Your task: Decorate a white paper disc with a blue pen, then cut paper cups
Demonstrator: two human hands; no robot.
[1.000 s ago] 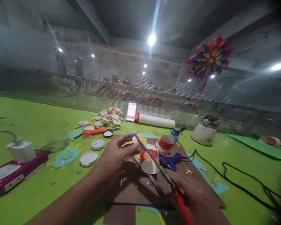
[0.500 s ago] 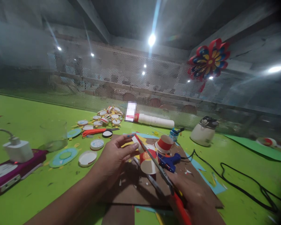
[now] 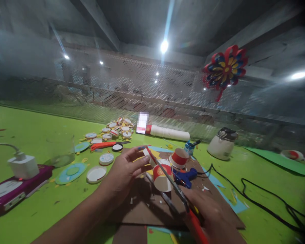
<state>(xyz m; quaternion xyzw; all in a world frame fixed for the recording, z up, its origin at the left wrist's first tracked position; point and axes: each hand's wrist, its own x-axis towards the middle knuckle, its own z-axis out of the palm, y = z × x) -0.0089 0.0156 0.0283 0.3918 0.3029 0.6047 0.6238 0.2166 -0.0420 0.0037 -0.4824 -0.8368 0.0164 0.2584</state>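
Note:
My left hand [image 3: 124,173] pinches the cut edge of a red-and-white paper cup [image 3: 161,176] held over a brown card sheet [image 3: 147,206]. My right hand [image 3: 213,217] grips red-handled scissors [image 3: 178,193], whose open blades straddle the cup's side. A second red-and-white cup [image 3: 179,157] stands upside down just behind, beside a blue glue gun [image 3: 184,176].
On the green table [image 3: 27,128] lie a pile of cut cup discs [image 3: 117,127], a stack of white cups [image 3: 169,133] on its side, orange-handled scissors [image 3: 104,145], a clear glass [image 3: 59,149], a charger on a purple power strip [image 3: 15,184], a black cable [image 3: 264,203] and a white pot [image 3: 222,144].
The cup has turned slightly in my hands and sits a little lower; hands and scissors stay almost in place. The view shifted slightly.

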